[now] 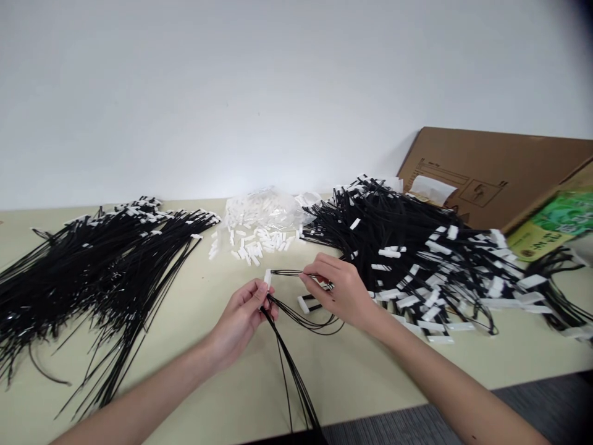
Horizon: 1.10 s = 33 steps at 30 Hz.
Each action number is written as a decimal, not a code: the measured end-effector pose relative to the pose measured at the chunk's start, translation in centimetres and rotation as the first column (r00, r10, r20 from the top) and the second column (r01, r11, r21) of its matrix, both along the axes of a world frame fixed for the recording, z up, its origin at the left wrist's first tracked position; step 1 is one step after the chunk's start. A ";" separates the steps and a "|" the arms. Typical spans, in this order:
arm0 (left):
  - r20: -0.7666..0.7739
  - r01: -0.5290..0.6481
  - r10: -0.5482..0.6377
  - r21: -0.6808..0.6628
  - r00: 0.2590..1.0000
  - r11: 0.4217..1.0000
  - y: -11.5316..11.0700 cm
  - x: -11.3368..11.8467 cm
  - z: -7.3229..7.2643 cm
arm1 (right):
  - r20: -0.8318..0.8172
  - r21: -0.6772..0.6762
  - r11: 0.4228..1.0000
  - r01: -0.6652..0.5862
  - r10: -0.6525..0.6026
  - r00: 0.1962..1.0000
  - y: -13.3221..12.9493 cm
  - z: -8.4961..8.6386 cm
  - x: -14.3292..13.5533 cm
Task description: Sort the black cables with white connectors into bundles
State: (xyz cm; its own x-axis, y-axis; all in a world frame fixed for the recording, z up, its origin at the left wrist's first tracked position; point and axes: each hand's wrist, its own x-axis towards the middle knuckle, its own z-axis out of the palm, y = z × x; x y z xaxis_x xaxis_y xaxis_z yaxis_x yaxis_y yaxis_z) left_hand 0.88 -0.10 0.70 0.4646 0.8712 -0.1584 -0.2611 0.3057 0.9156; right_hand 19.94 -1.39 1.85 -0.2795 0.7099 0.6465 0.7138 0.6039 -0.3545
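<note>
A plain white wall [278,93] stood behind a pale yellow-green table [185,346], with a strip of grey carpet [532,402] showing at the near right corner. Against the wall leaned a flattened cardboard box [491,173] bearing printed line symbols and a white label [430,187], none of it legible; beside it a green printed carton [556,225] carried writing too blurred to read.

Two large heaps of black wires lay on the table, far too many to count: a left heap [83,272] and a right heap [417,247] whose wires ended in white connector housings. Between them sat one clear plastic bag [264,213] with dozens of loose white connectors [254,247] spilled in front of it.

The left hand [243,318] was closed around a small bundle of black wires [291,364] that trailed toward the table's near edge, its fingers pinching one white connector [267,277] upright. The right hand [338,290] pinched thin wire ends [290,272] that ran toward that connector, close beside the left hand. Another white connector [302,304] lay on the table just below the right hand.
</note>
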 end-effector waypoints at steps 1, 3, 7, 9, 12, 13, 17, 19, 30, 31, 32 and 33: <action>-0.009 0.007 -0.007 0.000 1.000 1.000 0.0 0.0 0.0 | 0.028 0.003 1.000 -0.007 0.007 1.000 0.0 0.0 0.0; -0.029 0.023 -0.022 0.008 0.999 1.000 -0.1 0.0 0.0 | 0.089 0.026 1.000 -0.013 0.011 0.996 -0.1 0.0 -0.1; -0.073 0.054 -0.050 0.048 0.996 0.997 -0.1 0.0 -0.2 | 0.194 0.114 0.993 -0.027 0.004 0.981 -0.2 0.1 -0.3; -0.100 0.080 -0.073 0.064 0.992 0.995 -0.2 0.0 -0.3 | 0.229 0.142 0.989 -0.050 0.017 0.973 -0.2 0.0 -0.5; -0.129 0.126 -0.116 0.074 0.985 0.989 -0.3 0.0 -0.3 | 0.262 0.149 0.986 -0.077 0.036 0.964 -0.3 -0.2 -0.7; -0.136 0.139 -0.128 0.072 0.982 0.988 -0.3 0.1 -0.3 | 0.269 0.149 0.985 -0.085 0.042 0.962 -0.3 -0.2 -0.8; -0.141 0.167 -0.157 0.059 0.977 0.984 -0.5 0.1 0.0 | 0.245 0.161 0.980 -0.116 0.074 0.967 -0.4 -0.1 -0.9; -0.128 0.180 -0.172 0.059 0.977 0.982 -0.6 0.1 0.0 | 0.209 0.155 0.982 -0.113 0.079 0.975 -0.5 0.0 -0.9; -0.158 0.174 -0.161 0.069 0.974 0.982 -0.6 0.1 0.1 | 0.118 -0.007 0.981 -0.193 0.192 0.974 -0.4 -0.5 -1.1; -0.158 0.173 -0.160 0.068 0.974 0.983 -0.6 0.1 0.1 | 0.099 -0.017 0.978 -0.207 0.207 0.973 -0.5 -0.5 -1.1; -0.157 0.174 -0.163 0.064 0.974 0.983 -0.6 0.1 0.1 | 0.069 -0.032 0.973 -0.227 0.229 0.971 -0.6 -0.4 -1.1; -0.154 0.177 -0.166 0.062 0.974 0.982 -0.6 0.1 0.1 | 0.032 -0.055 0.966 -0.254 0.256 0.966 -0.6 -0.4 -1.2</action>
